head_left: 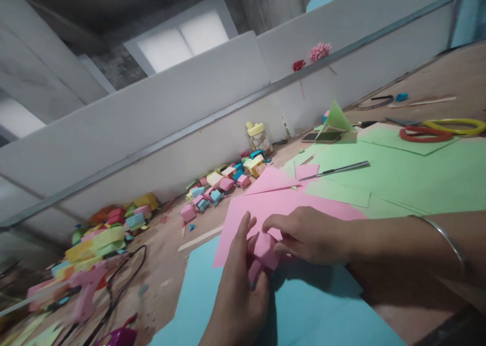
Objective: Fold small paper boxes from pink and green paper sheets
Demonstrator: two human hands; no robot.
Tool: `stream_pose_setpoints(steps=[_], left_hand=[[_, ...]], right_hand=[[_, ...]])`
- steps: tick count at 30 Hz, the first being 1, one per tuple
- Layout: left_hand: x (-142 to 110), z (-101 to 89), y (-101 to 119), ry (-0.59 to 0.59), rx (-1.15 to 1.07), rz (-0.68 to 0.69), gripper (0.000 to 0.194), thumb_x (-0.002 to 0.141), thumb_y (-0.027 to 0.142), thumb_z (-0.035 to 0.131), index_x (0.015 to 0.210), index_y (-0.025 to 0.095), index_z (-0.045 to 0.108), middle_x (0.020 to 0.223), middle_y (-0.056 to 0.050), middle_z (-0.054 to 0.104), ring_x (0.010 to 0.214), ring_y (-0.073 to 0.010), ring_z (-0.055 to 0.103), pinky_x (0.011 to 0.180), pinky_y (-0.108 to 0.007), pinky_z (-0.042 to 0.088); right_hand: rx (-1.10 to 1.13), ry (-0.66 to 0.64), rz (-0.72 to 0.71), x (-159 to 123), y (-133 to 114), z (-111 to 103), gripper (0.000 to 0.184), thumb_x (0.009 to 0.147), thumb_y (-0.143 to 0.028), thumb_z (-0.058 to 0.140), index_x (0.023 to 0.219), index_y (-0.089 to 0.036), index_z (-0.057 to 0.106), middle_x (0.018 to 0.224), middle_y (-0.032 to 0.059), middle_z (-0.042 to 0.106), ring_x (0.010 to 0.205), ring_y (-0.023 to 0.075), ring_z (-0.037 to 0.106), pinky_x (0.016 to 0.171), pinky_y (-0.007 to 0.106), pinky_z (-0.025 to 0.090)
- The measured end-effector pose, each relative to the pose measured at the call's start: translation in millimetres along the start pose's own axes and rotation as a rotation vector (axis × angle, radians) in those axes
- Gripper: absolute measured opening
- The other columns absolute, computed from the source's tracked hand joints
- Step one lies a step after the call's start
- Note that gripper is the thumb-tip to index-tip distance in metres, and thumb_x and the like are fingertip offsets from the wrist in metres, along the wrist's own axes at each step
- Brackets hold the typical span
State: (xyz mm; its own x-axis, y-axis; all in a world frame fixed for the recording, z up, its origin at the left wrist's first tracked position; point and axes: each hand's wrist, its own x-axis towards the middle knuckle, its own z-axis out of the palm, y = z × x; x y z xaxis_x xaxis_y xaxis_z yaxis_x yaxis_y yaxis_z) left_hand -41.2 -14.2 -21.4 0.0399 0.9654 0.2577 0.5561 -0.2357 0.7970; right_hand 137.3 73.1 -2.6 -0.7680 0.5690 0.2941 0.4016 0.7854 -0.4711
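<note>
A small folded pink paper box (265,251) sits between my two hands, above the blue paper sheet (304,305). My left hand (243,285) grips it from the left, with the thumb below and the fingers along its far side. From the right, my right hand (304,234) pinches the box's edge with thumb and curled index finger. A metal bangle circles the right forearm. Beneath and beyond the hands lies a pink paper sheet (235,219). The box's underside is hidden by the hands.
Small folded paper boxes (216,181) lie heaped by the partition, with another pile (98,239) at left. A pink glue gun (87,287) with a black cord lies lower left. Green sheets (417,179), a craft knife (337,169), scissors (429,132) and a lidded jar (258,137) are around.
</note>
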Motion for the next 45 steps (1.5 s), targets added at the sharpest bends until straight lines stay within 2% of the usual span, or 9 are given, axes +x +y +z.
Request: stream_pose_setpoints(steps=[4, 9, 15, 22, 26, 33, 37, 40, 45], left_hand=[[0.0, 4.8, 9.9, -0.035, -0.204, -0.111, 0.073, 0.080, 0.024, 0.058, 0.140, 0.037, 0.019, 0.143, -0.006, 0.032, 0.126, -0.0239, 0.042, 0.099, -0.039, 0.041], [4.8, 10.4, 12.7, 0.041, -0.212, -0.113, 0.080, 0.078, 0.019, 0.059, 0.142, 0.030, 0.011, 0.121, -0.008, 0.048, 0.106, -0.0200, 0.055, 0.091, -0.036, 0.046], [6.6, 16.1, 13.3, 0.060, -0.287, -0.087, 0.087, 0.074, 0.007, 0.057, 0.143, 0.032, 0.011, 0.104, -0.002, 0.058, 0.091, -0.0145, 0.060, 0.081, -0.028, 0.050], [9.1, 17.6, 7.9, 0.037, -0.365, -0.118, 0.086, 0.074, 0.008, 0.060, 0.141, 0.033, 0.012, 0.108, -0.002, 0.057, 0.094, -0.0139, 0.060, 0.081, -0.027, 0.050], [9.3, 18.7, 8.5, 0.047, -0.301, -0.145, 0.085, 0.074, 0.010, 0.060, 0.141, 0.032, 0.013, 0.106, -0.003, 0.056, 0.093, -0.0165, 0.061, 0.075, -0.028, 0.051], [6.4, 9.7, 9.2, 0.019, -0.310, -0.143, 0.081, 0.071, 0.017, 0.067, 0.138, 0.029, 0.024, 0.126, -0.008, 0.049, 0.111, -0.0212, 0.056, 0.093, -0.034, 0.047], [9.3, -10.9, 12.9, 0.185, -0.330, -0.060, 0.062, 0.072, 0.021, 0.066, 0.129, 0.024, 0.043, 0.130, -0.008, 0.051, 0.122, -0.0232, 0.047, 0.100, -0.035, 0.040], [14.0, -20.6, 15.1, 0.424, -0.342, -0.160, 0.035, 0.073, 0.023, 0.066, 0.107, 0.019, 0.060, 0.099, -0.004, 0.067, 0.094, -0.0170, 0.061, 0.077, -0.025, 0.049], [16.6, -20.5, 16.0, 0.438, -0.290, -0.245, 0.015, 0.071, 0.023, 0.068, 0.083, 0.015, 0.069, 0.067, -0.001, 0.069, 0.062, -0.0113, 0.058, 0.054, -0.019, 0.044]], right_hand=[[-0.018, 0.087, -0.052, -0.4, 1.9, 3.5, 0.026, 0.078, -0.022, 0.056, 0.103, -0.016, 0.058, 0.074, 0.0039, 0.064, 0.064, 0.0182, 0.055, 0.056, 0.026, 0.036], [0.020, 0.197, -0.227, 3.5, 0.2, 1.6, 0.027, 0.073, -0.022, 0.063, 0.098, -0.012, 0.062, 0.094, 0.0107, 0.059, 0.086, 0.0206, 0.053, 0.072, 0.030, 0.042], [-0.078, 0.123, -0.309, 5.3, 0.1, 3.4, 0.009, 0.076, -0.023, 0.062, 0.070, -0.016, 0.059, 0.081, 0.0041, 0.058, 0.071, 0.0153, 0.050, 0.063, 0.027, 0.037], [0.036, 0.142, -0.242, 4.6, 2.6, 4.4, 0.019, 0.071, -0.024, 0.069, 0.085, -0.014, 0.060, 0.088, 0.0059, 0.060, 0.083, 0.0183, 0.052, 0.071, 0.029, 0.040], [0.101, 0.103, -0.198, 5.2, 0.3, 3.5, 0.016, 0.074, -0.026, 0.068, 0.073, -0.013, 0.058, 0.081, 0.0056, 0.058, 0.077, 0.0165, 0.052, 0.069, 0.028, 0.042], [0.130, 0.076, -0.224, 4.2, 1.4, -0.3, 0.023, 0.068, -0.020, 0.072, 0.087, -0.013, 0.062, 0.097, 0.0089, 0.059, 0.088, 0.0197, 0.055, 0.076, 0.030, 0.045], [0.311, 0.151, -0.171, 4.0, 3.0, -8.5, 0.032, 0.078, -0.028, 0.064, 0.106, -0.013, 0.058, 0.104, 0.0097, 0.062, 0.095, 0.0195, 0.056, 0.083, 0.032, 0.044], [0.362, 0.271, -0.066, 5.9, 4.2, -12.7, 0.026, 0.086, -0.029, 0.053, 0.107, -0.015, 0.058, 0.104, 0.0081, 0.063, 0.092, 0.0177, 0.057, 0.078, 0.029, 0.045], [0.335, 0.344, 0.068, 5.4, -0.5, -19.3, 0.020, 0.086, -0.025, 0.047, 0.072, -0.016, 0.058, 0.065, -0.0013, 0.053, 0.061, 0.0114, 0.048, 0.057, 0.023, 0.037]])
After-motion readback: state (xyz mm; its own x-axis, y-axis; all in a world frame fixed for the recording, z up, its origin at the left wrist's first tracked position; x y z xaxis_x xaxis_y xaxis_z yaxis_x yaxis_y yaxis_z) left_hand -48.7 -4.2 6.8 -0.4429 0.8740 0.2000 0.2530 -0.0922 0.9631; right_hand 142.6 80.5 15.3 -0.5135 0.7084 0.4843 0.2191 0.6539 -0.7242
